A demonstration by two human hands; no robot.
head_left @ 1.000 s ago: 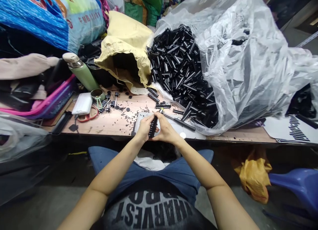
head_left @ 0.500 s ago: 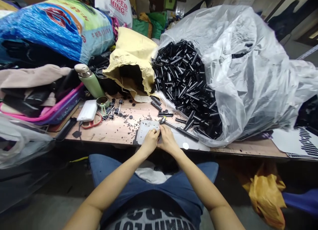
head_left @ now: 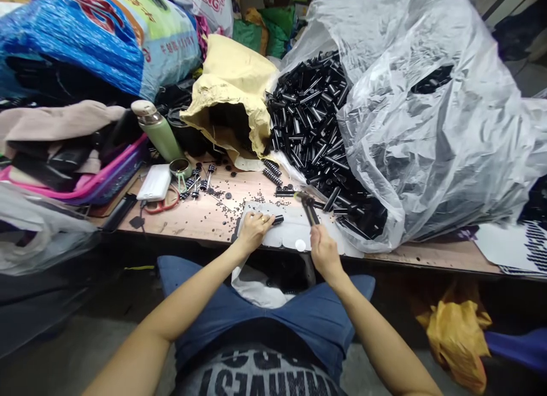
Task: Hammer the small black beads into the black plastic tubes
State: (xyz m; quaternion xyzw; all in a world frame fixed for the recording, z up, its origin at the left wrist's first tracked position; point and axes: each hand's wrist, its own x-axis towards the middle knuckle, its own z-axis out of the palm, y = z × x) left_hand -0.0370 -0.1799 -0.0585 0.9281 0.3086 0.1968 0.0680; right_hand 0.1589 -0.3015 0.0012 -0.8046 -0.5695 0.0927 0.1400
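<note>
Near the table's front edge, my left hand [head_left: 255, 231] is closed on a short black tube [head_left: 278, 219], which lies over a pale grey sheet [head_left: 288, 234]. My right hand [head_left: 325, 247] grips the handle of a hammer [head_left: 310, 208], its head raised toward the back of the sheet. A white disc [head_left: 300, 245] rests on the sheet between my hands. Small black bits [head_left: 239, 205] are scattered on the wood left of the sheet. Behind the hammer, black tubes [head_left: 307, 122] spill from a large clear plastic bag [head_left: 427, 139].
A yellow paper sack [head_left: 235, 71] gapes open behind the sheet. To the left are a green flask [head_left: 160, 135], a white power bank [head_left: 154, 183], red-handled scissors [head_left: 164, 205], small ridged rollers [head_left: 209, 176] and a pink-rimmed basket [head_left: 85, 194]. A printed sheet [head_left: 508, 245] lies at right.
My hands were together over the sheet; now they are apart. My right hand has moved right and picked up the hammer, which was lying on the table. My left hand keeps the tube.
</note>
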